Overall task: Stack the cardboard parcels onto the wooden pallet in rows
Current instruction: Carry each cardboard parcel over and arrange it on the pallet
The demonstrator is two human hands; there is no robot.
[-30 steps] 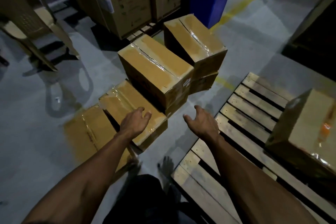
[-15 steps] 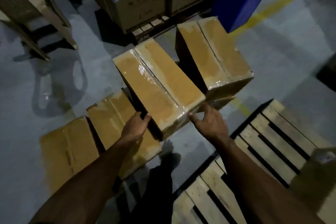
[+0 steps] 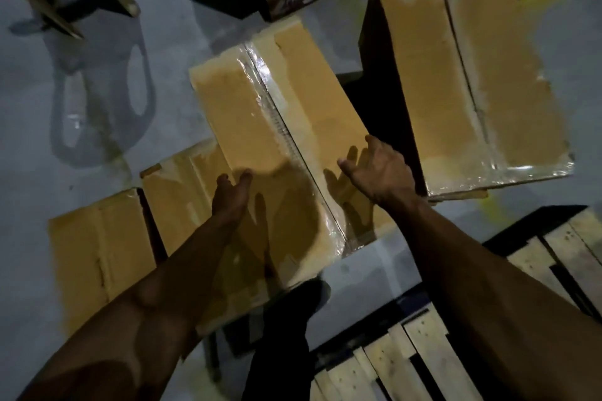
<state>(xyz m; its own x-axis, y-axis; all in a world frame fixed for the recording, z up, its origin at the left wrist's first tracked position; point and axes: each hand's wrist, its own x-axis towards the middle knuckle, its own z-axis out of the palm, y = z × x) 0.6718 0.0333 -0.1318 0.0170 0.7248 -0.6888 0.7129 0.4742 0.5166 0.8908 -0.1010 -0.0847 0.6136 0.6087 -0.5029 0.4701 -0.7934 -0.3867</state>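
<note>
Two hands flank the taped cardboard parcel [image 3: 277,146]: left hand [image 3: 230,197] at seven o'clock, right hand [image 3: 379,169] at four, fingers spread above its top; wooden pallet [image 3: 420,358] at five o'clock.

I see 4 taped cardboard parcels [image 3: 280,140] on the floor left of the slatted wooden pallet [image 3: 423,358], 2 lying lower.
</note>
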